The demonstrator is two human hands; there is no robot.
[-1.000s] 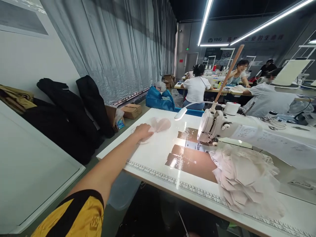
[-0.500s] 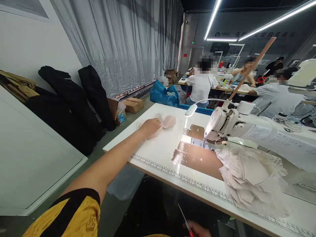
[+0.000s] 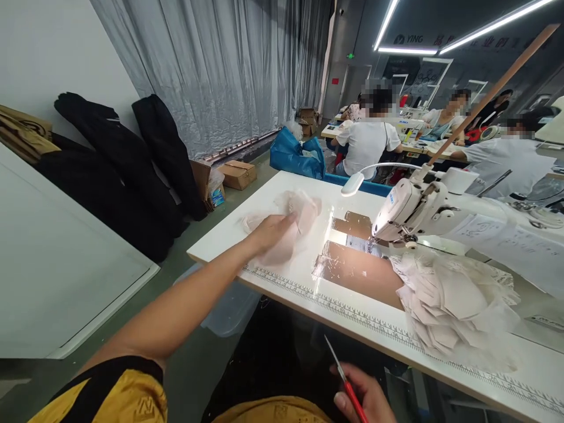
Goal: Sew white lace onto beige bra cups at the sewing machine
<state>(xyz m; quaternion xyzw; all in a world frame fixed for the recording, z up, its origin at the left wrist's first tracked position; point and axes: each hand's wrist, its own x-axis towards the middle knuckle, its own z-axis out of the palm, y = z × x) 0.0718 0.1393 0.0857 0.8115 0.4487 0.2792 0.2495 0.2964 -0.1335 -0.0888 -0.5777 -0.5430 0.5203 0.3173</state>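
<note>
My left hand [image 3: 274, 230] is closed on a piece of sheer pale pink fabric [image 3: 304, 214] over the left part of the white sewing table [image 3: 229, 241]. The fabric is smeared by motion and spreads to both sides of the fingers. Below the table's front edge, near my lap, my right hand [image 3: 368, 395] grips red-handled scissors [image 3: 350, 393], with their thin metal blades pointing up and to the left. A heap of similar pale fabric pieces with lace [image 3: 453, 299] lies at the right, in front of the white sewing machine [image 3: 440, 208].
A ruler strip [image 3: 326, 302] runs along the table's front edge. A small lamp [image 3: 352, 185] hangs over brown tape near the needle. Behind the table is a blue bag [image 3: 295, 155]; cardboard boxes [image 3: 238, 174] stand on the floor. Several people sit at machines beyond.
My left hand has lifted the fabric slightly and turned, so more of it hangs below the fingers. My right hand with the scissors has come further up into view. The camera has shifted slightly.
</note>
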